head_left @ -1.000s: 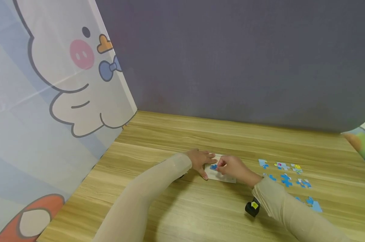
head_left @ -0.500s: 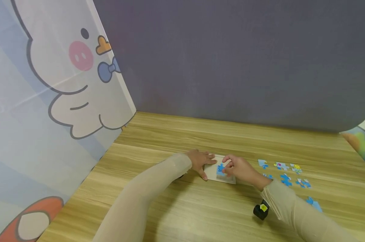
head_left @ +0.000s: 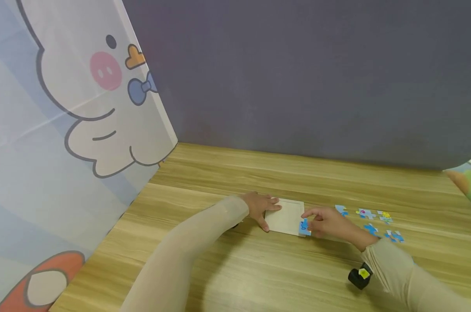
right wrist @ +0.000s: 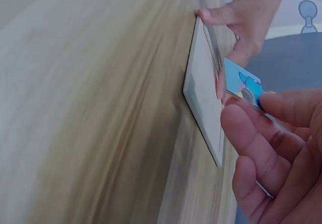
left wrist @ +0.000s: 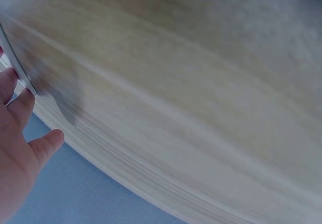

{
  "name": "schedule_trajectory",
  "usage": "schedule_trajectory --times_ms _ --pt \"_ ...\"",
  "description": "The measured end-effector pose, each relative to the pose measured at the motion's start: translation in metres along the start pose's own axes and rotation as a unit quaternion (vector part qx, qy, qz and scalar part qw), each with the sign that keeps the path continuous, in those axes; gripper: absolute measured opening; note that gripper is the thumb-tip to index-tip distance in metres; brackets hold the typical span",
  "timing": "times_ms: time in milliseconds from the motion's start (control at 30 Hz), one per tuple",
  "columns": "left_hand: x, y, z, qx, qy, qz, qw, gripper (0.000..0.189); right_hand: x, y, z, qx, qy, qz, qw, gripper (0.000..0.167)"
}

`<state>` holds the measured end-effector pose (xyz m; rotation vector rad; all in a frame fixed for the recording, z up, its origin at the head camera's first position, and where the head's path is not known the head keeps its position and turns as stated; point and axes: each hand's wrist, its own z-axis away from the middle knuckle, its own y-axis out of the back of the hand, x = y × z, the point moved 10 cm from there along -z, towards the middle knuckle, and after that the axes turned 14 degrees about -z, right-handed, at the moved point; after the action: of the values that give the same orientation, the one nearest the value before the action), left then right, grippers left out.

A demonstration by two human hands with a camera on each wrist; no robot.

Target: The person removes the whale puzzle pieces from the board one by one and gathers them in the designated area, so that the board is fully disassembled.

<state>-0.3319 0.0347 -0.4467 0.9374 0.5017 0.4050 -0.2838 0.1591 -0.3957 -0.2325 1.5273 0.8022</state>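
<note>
A pale square puzzle tray (head_left: 284,216) with a raised rim lies on the table. My left hand (head_left: 258,209) rests on its left side with fingers spread; in the left wrist view the fingertips (left wrist: 22,100) reach the tray's edge. My right hand (head_left: 331,224) pinches a blue jigsaw piece (head_left: 304,227) between thumb and fingers, over the tray's front right corner. In the right wrist view this jigsaw piece (right wrist: 241,83) is held raised off the tray, its printed side showing.
Several loose jigsaw pieces (head_left: 365,213) lie right of the tray in rough rows, some hidden behind the right arm. A wrist camera (head_left: 360,277) hangs under the right sleeve. A dark grey panel (head_left: 305,86) stands behind the wooden table (head_left: 220,169).
My right hand has carried the blue jigsaw piece rightward, from over the middle of the tray to its front right corner. The left hand has stayed in place.
</note>
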Motion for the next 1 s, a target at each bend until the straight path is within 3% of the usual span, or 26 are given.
schedule_trajectory --times_ms 400,667,1000 --pt "0.001 0.002 0.003 -0.004 -0.004 0.007 1.0000 0.092 0.019 0.011 0.031 -0.041 -0.065 -0.034 0.9965 0.026" --pt "0.000 0.005 0.002 0.000 -0.005 0.007 1.0000 0.092 0.023 0.024 0.050 -0.062 -0.057 -0.012 0.9964 0.023" --pt "0.001 0.003 0.001 0.001 -0.007 0.008 0.9999 0.093 0.032 0.030 0.072 -0.108 -0.050 -0.045 0.9919 0.018"
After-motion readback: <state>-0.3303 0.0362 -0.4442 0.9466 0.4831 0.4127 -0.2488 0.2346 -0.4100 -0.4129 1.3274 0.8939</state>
